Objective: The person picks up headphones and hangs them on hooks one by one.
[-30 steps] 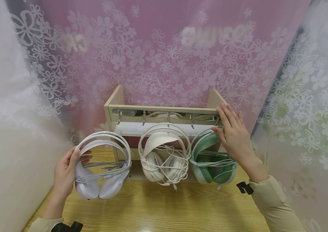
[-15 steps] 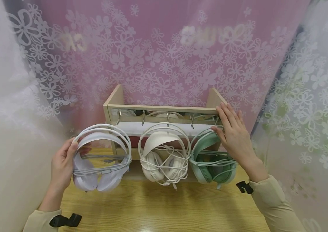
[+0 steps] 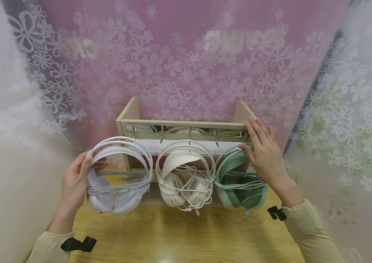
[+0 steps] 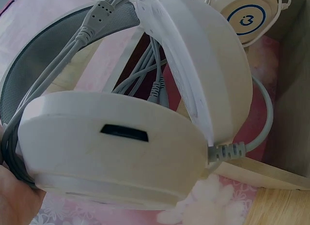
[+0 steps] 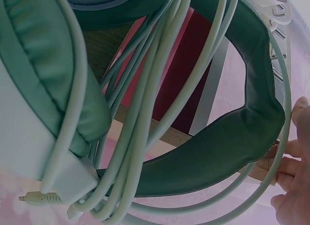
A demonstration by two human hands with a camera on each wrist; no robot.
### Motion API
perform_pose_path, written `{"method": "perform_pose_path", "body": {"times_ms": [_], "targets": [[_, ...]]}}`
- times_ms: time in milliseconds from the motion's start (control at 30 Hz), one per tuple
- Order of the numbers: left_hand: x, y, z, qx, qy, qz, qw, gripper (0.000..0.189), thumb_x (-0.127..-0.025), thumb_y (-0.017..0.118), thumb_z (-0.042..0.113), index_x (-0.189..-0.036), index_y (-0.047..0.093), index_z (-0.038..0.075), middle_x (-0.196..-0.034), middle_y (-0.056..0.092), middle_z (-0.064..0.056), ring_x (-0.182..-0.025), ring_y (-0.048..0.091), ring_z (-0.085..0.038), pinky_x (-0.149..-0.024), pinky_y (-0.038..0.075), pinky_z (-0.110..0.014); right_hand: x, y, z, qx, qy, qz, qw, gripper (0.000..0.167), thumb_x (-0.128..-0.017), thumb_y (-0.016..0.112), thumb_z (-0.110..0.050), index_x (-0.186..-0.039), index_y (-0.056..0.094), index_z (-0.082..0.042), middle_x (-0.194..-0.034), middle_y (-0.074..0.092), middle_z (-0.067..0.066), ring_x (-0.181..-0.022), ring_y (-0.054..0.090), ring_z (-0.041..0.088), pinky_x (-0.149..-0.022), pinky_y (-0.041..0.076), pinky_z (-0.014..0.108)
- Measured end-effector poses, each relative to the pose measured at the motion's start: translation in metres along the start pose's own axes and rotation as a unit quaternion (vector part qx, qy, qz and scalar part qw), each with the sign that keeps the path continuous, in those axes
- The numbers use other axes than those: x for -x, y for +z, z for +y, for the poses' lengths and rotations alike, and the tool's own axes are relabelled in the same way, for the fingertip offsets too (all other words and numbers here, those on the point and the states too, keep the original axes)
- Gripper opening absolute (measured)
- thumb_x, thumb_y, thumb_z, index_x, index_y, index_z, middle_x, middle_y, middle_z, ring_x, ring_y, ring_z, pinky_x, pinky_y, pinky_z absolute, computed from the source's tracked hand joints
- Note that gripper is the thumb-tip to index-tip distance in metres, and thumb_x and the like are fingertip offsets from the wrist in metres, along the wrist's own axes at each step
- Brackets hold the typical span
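Observation:
My left hand (image 3: 74,182) grips the left side of the headband of white headphones (image 3: 130,202), grey cable wound round them. They are held just in front of the left end of a wooden rack (image 3: 173,122), their band just below its leftmost hook. In the left wrist view the white ear cup (image 4: 111,147) fills the middle. My right hand (image 3: 266,157) rests with straight fingers on the rack's right end, thumb by the band of green headphones (image 3: 230,160). The green headphones hang there, cable wrapped. Cream headphones (image 3: 181,159) hang from the middle hook.
Metal hooks (image 3: 217,138) line the rack's front rail. Behind them is a white shelf (image 3: 150,146), with some items at the back. The rack stands on a wood-grain table (image 3: 173,233). Flowered pink curtain (image 3: 186,73) hangs behind, with pale sheets on both sides.
My left hand has lifted the white headphones toward the rack's left end, then shifted them slightly right. My right hand keeps its place on the rack.

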State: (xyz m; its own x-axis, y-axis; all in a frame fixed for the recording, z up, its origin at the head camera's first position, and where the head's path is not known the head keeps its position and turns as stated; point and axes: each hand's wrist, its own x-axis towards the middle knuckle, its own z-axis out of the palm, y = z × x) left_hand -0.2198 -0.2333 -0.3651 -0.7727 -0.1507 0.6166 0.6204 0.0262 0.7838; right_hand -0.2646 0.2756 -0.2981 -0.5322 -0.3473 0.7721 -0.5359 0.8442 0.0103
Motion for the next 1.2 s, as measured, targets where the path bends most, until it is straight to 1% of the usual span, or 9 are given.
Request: {"method": "perform_pose_path", "body": {"times_ms": [133, 233, 333, 433, 533, 700, 900, 1000, 1200], "targets": [[-0.001, 0.006, -0.006, 0.019, -0.013, 0.016, 0.9996, 0.027, -0.107, 0.048, 0.008, -0.121, 0.064, -0.010, -0.097, 0.078, -0.003, -0.085, 0.075, -0.012, -0.081, 0.059, -0.024, 0.000, 0.000, 0.000, 0.000, 0.001, -0.001, 1.0000, 0.074, -0.104, 0.037, -0.056, -0.158, 0.034, -0.005, -0.163, 0.032, 0.016, -0.154, 0.021, 0.030, -0.125, 0.008, 0.054], [-0.002, 0.009, -0.011, 0.021, -0.027, 0.026, 0.9991, 0.028, -0.107, 0.048, 0.010, -0.121, 0.064, -0.010, -0.096, 0.077, -0.003, -0.083, 0.075, -0.013, -0.080, 0.060, -0.025, 0.001, 0.000, 0.000, 0.000, 0.002, -0.001, 1.0000, 0.075, -0.104, 0.036, -0.057, -0.158, 0.034, -0.005, -0.163, 0.032, 0.016, -0.154, 0.021, 0.030, -0.125, 0.008, 0.054], [-0.002, 0.011, -0.016, 0.025, -0.032, 0.028, 0.9988, 0.030, -0.108, 0.048, 0.011, -0.121, 0.063, -0.011, -0.096, 0.077, -0.005, -0.083, 0.075, -0.014, -0.080, 0.060, -0.026, 0.001, 0.001, 0.000, 0.001, 0.005, -0.002, 1.0000, 0.075, -0.104, 0.036, -0.058, -0.158, 0.034, -0.005, -0.164, 0.031, 0.015, -0.154, 0.021, 0.030, -0.125, 0.008, 0.054], [-0.003, 0.011, -0.021, 0.031, -0.030, 0.027, 0.9987, 0.031, -0.108, 0.047, 0.011, -0.122, 0.063, -0.011, -0.097, 0.077, -0.007, -0.083, 0.075, -0.015, -0.080, 0.060, -0.027, 0.001, 0.001, 0.000, 0.001, 0.006, -0.003, 1.0000, 0.076, -0.104, 0.035, -0.059, -0.158, 0.034, -0.006, -0.164, 0.031, 0.015, -0.155, 0.020, 0.030, -0.125, 0.008, 0.054], [-0.003, 0.011, -0.024, 0.027, -0.029, 0.023, 0.9990, 0.032, -0.109, 0.046, 0.013, -0.123, 0.063, -0.011, -0.098, 0.077, -0.006, -0.084, 0.075, -0.015, -0.081, 0.060, -0.027, 0.001, 0.001, 0.001, 0.002, 0.005, 0.000, 1.0000, 0.076, -0.104, 0.034, -0.059, -0.158, 0.034, -0.005, -0.163, 0.032, 0.016, -0.154, 0.021, 0.030, -0.125, 0.008, 0.055], [-0.005, 0.010, -0.030, 0.013, -0.037, 0.013, 0.9991, 0.035, -0.110, 0.045, 0.016, -0.128, 0.062, -0.008, -0.099, 0.076, -0.002, -0.086, 0.075, -0.013, -0.085, 0.058, -0.023, 0.001, 0.001, 0.001, 0.003, 0.004, 0.003, 1.0000, 0.076, -0.104, 0.034, -0.059, -0.157, 0.034, -0.005, -0.163, 0.032, 0.016, -0.154, 0.022, 0.031, -0.125, 0.008, 0.054], [-0.005, 0.008, -0.038, 0.017, -0.047, 0.002, 0.9988, 0.038, -0.110, 0.043, 0.020, -0.132, 0.060, -0.006, -0.101, 0.075, -0.001, -0.092, 0.074, -0.014, -0.089, 0.056, -0.022, 0.001, 0.002, 0.000, 0.003, 0.005, 0.003, 1.0000, 0.076, -0.104, 0.035, -0.058, -0.157, 0.035, -0.004, -0.163, 0.032, 0.017, -0.154, 0.022, 0.031, -0.125, 0.007, 0.054], [-0.005, 0.007, -0.041, 0.016, -0.048, 0.000, 0.9987, 0.039, -0.110, 0.042, 0.021, -0.134, 0.059, -0.005, -0.104, 0.075, -0.001, -0.094, 0.074, -0.014, -0.090, 0.056, -0.023, 0.001, 0.002, -0.001, 0.002, 0.003, 0.004, 1.0000, 0.075, -0.104, 0.035, -0.058, -0.157, 0.035, -0.004, -0.163, 0.032, 0.017, -0.154, 0.022, 0.031, -0.125, 0.008, 0.054], [-0.006, 0.007, -0.047, 0.003, -0.060, 0.004, 0.9982, 0.041, -0.110, 0.041, 0.024, -0.137, 0.058, -0.003, -0.108, 0.075, 0.004, -0.100, 0.071, -0.011, -0.093, 0.053, -0.020, 0.001, 0.001, -0.002, 0.004, 0.001, 0.008, 1.0000, 0.076, -0.104, 0.035, -0.058, -0.156, 0.036, -0.004, -0.162, 0.034, 0.018, -0.154, 0.023, 0.032, -0.125, 0.008, 0.054]]}}
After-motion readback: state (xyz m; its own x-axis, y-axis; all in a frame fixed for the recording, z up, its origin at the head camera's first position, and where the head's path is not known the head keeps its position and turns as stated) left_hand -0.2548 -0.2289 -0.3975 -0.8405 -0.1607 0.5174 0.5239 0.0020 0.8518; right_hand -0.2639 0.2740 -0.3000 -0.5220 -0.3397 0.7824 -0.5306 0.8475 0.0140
